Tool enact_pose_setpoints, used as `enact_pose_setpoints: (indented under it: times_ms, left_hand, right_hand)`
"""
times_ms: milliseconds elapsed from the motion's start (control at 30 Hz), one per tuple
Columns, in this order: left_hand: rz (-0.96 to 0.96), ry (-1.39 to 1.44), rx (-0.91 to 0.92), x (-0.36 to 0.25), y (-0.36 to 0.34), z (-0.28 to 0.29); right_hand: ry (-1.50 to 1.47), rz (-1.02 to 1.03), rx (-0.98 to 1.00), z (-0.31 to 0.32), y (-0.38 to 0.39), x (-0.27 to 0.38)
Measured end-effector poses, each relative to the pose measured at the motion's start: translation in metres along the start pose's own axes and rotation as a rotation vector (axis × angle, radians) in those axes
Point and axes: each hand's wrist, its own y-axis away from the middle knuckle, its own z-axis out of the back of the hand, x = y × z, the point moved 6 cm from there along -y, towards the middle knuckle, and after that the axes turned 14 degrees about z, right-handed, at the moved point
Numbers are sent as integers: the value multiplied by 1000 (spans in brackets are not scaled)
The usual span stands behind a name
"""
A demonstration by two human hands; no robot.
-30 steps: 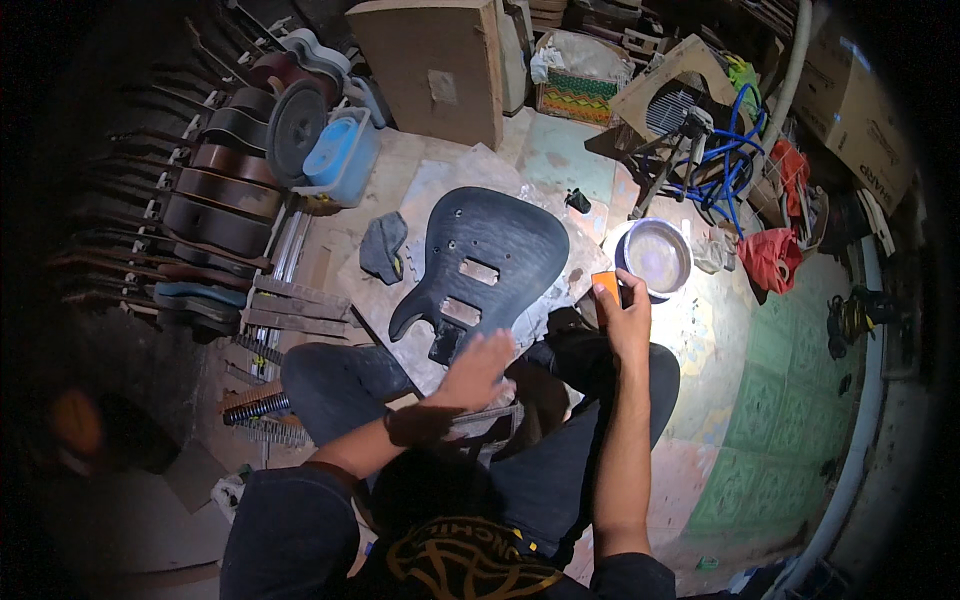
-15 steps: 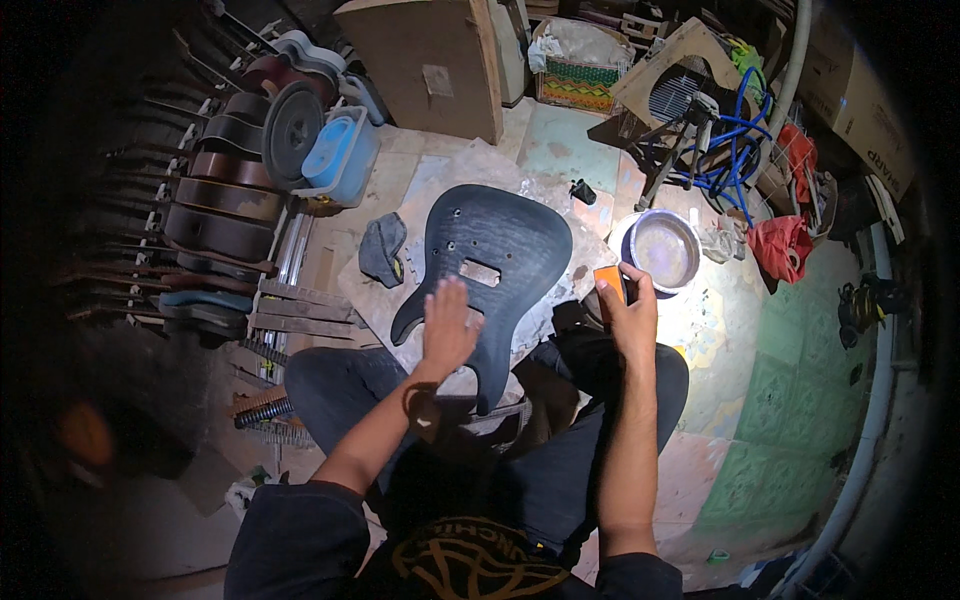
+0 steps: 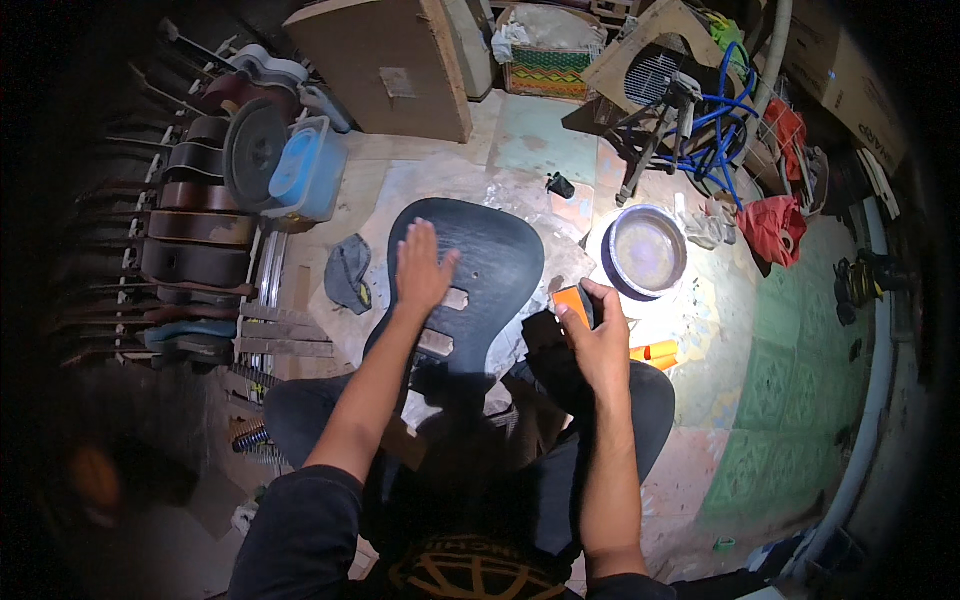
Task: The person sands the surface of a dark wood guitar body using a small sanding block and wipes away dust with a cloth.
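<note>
A dark grey-black electric guitar body (image 3: 500, 240) lies across my lap, with cut-out pockets and small holes in its face. My left hand (image 3: 424, 270) rests flat on its upper left part, fingers stretched out. To the right of the body, my right hand (image 3: 600, 335) grips an orange sanding block (image 3: 572, 305) with a dark edge, between thumb and fingers. The block is held apart from the body. A grey cloth (image 3: 347, 272) lies left of the body. My left forearm hides part of the body's left side, and shadow covers its lower end.
A round basin (image 3: 648, 252) stands to the right, near orange sheets (image 3: 655, 354) on the floor. Several guitars (image 3: 195, 225) hang in a row at left, beside a blue plastic tub (image 3: 305, 170). Blue hose (image 3: 722, 150) and a red bag (image 3: 773, 233) lie at the far right.
My left hand has slid up to the body's upper left. The guitar body now lies turned differently, with both pockets visible. My right hand still holds the block, lower and further left in view.
</note>
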Motion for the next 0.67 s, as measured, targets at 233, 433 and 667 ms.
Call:
enact_pose_setpoints:
  times_ms: [233, 433, 667]
  left_hand:
    - [208, -27, -59, -23, -47, -8]
    - [-277, -19, 31, -136, 14, -9]
    - [-374, 52, 210, -127, 107, -15]
  right_hand:
    - [13, -63, -14, 5, -4, -12]
    - [49, -67, 0, -1, -2, -20]
    - [-1049, -235, -163, 10, -5, -7]
